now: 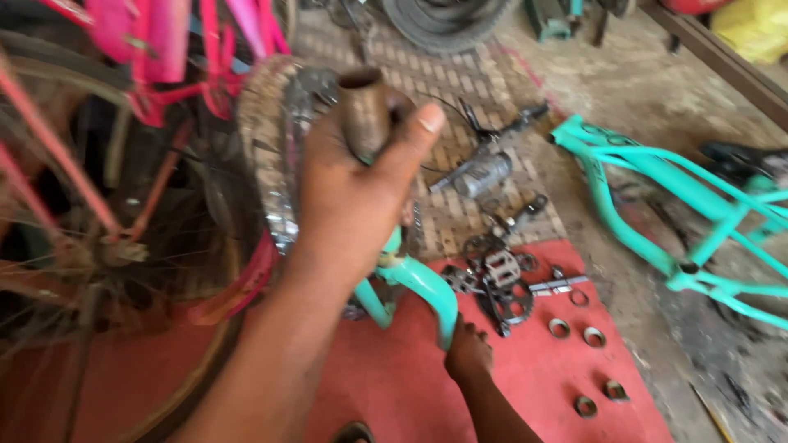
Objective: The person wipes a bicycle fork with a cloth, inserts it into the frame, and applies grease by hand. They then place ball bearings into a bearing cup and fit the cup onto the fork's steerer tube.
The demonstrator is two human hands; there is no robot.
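— Right, left hand [353,197] is wrapped tight round the steerer tube [365,115] of the teal fork [410,283], dead centre. Right hand isn't visible.
— Risk?
— Fork slips, hits the bearing rings [574,328] at 4 o'clock, scattering them. Labels: none readable; yellow bag [755,29] at 1 o'clock.

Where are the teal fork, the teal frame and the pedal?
teal fork [427,287]: head view, on its curved right blade.
teal frame [611,193]: head view, on the sloping tube near its left end.
pedal [502,268]: head view, on its grey body.
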